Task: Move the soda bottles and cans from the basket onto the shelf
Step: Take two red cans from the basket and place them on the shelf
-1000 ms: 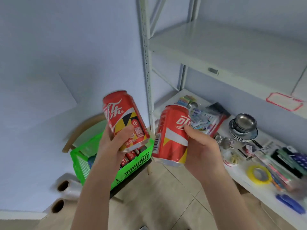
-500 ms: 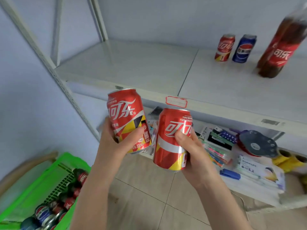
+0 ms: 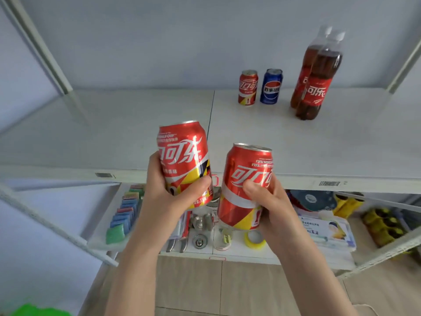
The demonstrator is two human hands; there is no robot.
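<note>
We are holding a red Coca-Cola can in each grip, both in the air before the near edge of the white shelf (image 3: 319, 144). Our left grip (image 3: 168, 201) is wrapping round the left can (image 3: 182, 153), thumb lying across its yellow band; the fingers behind it are hidden. Our right grip (image 3: 271, 206) is clasping the right can (image 3: 246, 179), which is sitting slightly lower, just beside the other. At the far right of the shelf a small red can (image 3: 247, 87) and a blue Pepsi can (image 3: 271, 86) are standing side by side. To their right two cola bottles (image 3: 314, 83) are overlapping, their caps blurred. The green basket (image 3: 34, 311) is showing only as a cropped corner at near left. The clutter on the lower shelf, a yellow tape roll (image 3: 255, 239) among it, is hard to make out.
</note>
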